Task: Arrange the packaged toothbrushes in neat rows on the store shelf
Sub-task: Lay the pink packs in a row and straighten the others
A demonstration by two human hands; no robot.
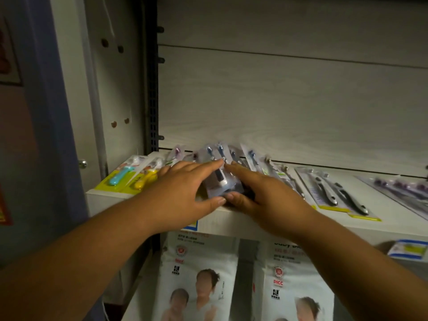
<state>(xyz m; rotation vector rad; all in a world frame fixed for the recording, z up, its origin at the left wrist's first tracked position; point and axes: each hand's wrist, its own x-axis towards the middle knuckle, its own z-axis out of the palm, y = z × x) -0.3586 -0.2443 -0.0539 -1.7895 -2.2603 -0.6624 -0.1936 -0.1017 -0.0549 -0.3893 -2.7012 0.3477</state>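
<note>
The pack (220, 181) is a clear blister with two dark-blue-headed brushes side by side, their heads pointing to the back. It lies near the front edge of the shelf (347, 224), left of middle, on top of a loose fan of similar packs (253, 159) that overlap at different angles. Motion blur hides its print.

The left hand (185, 188) lies over the pack's left side, fingers stretched forward and close together, thumb tucked against the near edge. The right hand (261, 191) mirrors it on the right side, forefinger reaching up the pack, thumb at the near edge. The two thumbs almost touch, so each hand pinches the pack lengthwise between forefinger and thumb.

Left of the hands lie a teal brush (118, 177) and a yellow brush (143, 178) on lime cards. To the right is a card with black-and-silver brushes (335, 193), then a blurred purple pack (407, 188). A price tag (408, 250) hangs on the shelf front. Below stand two white diaper bags (199, 274).
</note>
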